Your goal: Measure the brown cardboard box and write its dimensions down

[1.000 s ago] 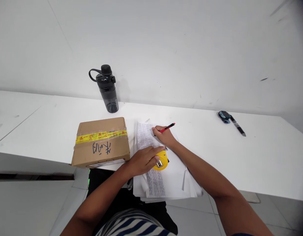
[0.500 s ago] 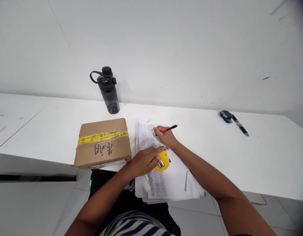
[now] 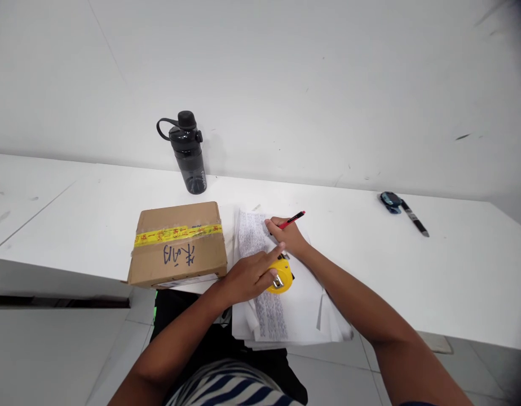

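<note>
My right hand (image 3: 289, 235) is closed around a red and black pen (image 3: 295, 218), its lower end hidden by the fingers. That hand rests on the upper part of a stack of paper sheets (image 3: 303, 321), beside a column of dense handwriting (image 3: 250, 231). Lower on the same sheets lies a yellow tape measure (image 3: 281, 277) with a silver clip. Its left side is held by my left hand (image 3: 252, 275), thumb against the casing and index finger stretched out above it. The other left fingers are partly hidden.
Left of the papers sits a taped cardboard box (image 3: 178, 259) with handwriting, close to the front edge of the white table (image 3: 413, 270). Behind it a dark bottle (image 3: 190, 160) stands near the wall. A small dark blue device (image 3: 389, 200) and a black marker-like pen (image 3: 415, 219) lie far right.
My left index finger has lifted and now points further up, away from the tape measure's top. The pen's upper end has tilted slightly upward. The view has shifted a little.
</note>
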`<state>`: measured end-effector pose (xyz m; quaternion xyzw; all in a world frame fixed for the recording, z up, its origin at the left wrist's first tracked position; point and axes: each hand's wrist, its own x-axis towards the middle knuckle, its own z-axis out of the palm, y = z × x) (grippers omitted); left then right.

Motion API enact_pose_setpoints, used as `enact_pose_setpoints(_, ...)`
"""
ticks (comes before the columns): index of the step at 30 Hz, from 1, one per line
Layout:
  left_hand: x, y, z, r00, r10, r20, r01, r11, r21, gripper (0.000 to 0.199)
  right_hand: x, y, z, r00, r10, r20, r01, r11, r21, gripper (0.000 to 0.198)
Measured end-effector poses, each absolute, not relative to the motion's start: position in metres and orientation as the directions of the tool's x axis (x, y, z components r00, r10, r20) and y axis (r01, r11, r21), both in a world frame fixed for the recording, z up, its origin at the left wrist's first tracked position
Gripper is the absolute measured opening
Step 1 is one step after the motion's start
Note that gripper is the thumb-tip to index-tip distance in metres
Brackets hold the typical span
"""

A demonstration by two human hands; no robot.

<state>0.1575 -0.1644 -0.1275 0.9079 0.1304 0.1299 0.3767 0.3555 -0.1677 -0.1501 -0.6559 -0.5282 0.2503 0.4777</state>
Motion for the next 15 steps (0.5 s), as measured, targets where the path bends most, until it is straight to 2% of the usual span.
enact_pose_setpoints(10, 0.1579, -0.1660, -0.1286, 0.907, 0.417, 0.062, 0.212, -0.578, 0.788, 0.068, 0.3557, -0.1665, -0.1508, 0.365, 0.911, 0.192, 0.445, 0.010, -0.895, 0.047)
enact_pose_setpoints(15, 0.1573, -0.1668, -0.1248, 0.894, 0.443, 0.064, 0.225, -0.569, 0.791, 0.043, 0.3561, -0.1648, -0.1494, 0.343, 0.921, 0.183, 0.448, 0.011, -0.894, 0.046)
